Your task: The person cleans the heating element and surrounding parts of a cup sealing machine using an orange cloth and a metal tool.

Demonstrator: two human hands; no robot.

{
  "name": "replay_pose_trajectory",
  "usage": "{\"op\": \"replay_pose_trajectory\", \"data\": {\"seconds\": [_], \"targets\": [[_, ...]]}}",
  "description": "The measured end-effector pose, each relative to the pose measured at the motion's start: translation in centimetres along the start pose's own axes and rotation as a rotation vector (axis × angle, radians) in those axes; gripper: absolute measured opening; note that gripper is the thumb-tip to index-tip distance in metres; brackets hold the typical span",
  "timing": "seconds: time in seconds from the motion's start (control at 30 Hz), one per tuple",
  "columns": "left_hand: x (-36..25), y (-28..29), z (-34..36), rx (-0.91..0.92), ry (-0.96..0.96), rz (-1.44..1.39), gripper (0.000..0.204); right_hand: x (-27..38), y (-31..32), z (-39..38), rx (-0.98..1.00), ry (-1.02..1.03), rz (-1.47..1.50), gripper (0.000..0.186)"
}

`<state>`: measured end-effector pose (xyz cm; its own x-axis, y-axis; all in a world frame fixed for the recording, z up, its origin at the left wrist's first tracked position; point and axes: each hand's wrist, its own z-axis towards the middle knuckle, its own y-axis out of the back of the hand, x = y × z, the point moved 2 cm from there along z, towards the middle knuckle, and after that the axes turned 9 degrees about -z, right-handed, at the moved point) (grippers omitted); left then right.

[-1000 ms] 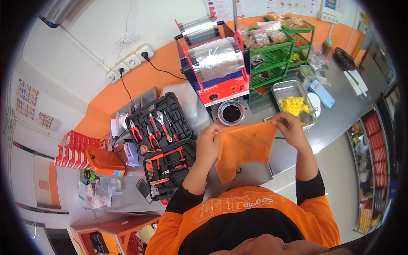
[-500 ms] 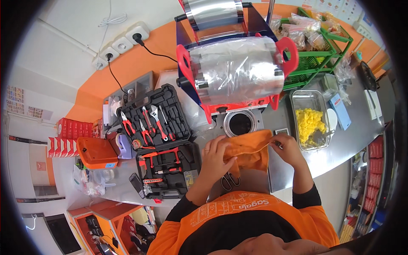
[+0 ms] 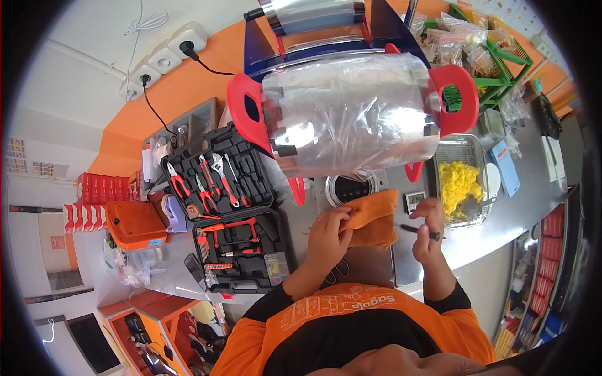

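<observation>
Between the fingers and thumb of my left hand (image 3: pixel 328 237) is an orange cloth (image 3: pixel 371 220), folded and hanging over the near edge of the steel counter. My right hand (image 3: pixel 433 232), just right of the cloth and apart from it, holds a short, slim black tool (image 3: pixel 415 230) that points left toward the cloth; its exact kind I cannot make out. Beyond the cloth, a round metal ring with a dark centre (image 3: pixel 352 187) is partly covered. Above it looms a red and blue machine with a wide roll of clear film (image 3: pixel 351 113). Scissor handles (image 3: pixel 340 269) show below the cloth.
An open black toolbox (image 3: pixel 235 216) with red-handled tools lies at left, near an orange box (image 3: pixel 135 224). On the right stand a clear tray of yellow food (image 3: pixel 461 188), a small digital display (image 3: pixel 414 201) and green racks of bagged goods (image 3: pixel 495 75).
My right hand has left the cloth's edge and turned palm up, showing the black tool. My left hand keeps the cloth. The film roll looks larger and nearer.
</observation>
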<state>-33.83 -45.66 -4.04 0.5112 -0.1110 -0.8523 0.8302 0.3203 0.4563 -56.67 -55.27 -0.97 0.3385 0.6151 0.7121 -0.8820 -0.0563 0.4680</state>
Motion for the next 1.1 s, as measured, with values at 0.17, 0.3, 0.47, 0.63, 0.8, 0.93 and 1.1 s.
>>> {"op": "replay_pose_trajectory", "data": {"seconds": [0.17,0.3,0.47,0.63,0.8,0.93,1.1], "targets": [[-0.4,0.0,0.8,-0.001,0.024,0.005,0.029,0.6,-1.7,-2.4,0.267,-0.430,0.221,0.021],[-1.7,0.4,1.4,0.129,-0.078,0.160,0.036,0.2,-2.4,-3.5,0.149,-0.378,0.311,0.019],[-1.7,-0.1,0.4,0.123,-0.105,0.255,0.041,-0.4,-2.9,-2.3,0.047,-0.417,0.198,0.021],[-1.7,-0.6,-0.4,0.132,-0.116,0.296,0.045,-0.6,-4.6,-0.6,0.183,-0.311,-0.014,0.018],[-2.1,-1.0,-0.8,0.141,-0.118,0.363,0.052,0.8,-5.2,2.4,0.208,-0.216,-0.181,0.022],[-1.6,-1.8,-1.1,0.141,-0.101,0.351,0.053,0.9,-6.6,3.6,0.243,-0.054,-0.277,0.030],[-1.2,-1.9,-1.6,0.046,-0.057,0.343,0.056,-0.5,-7.9,2.4,0.355,-0.319,0.021,0.023]]}}
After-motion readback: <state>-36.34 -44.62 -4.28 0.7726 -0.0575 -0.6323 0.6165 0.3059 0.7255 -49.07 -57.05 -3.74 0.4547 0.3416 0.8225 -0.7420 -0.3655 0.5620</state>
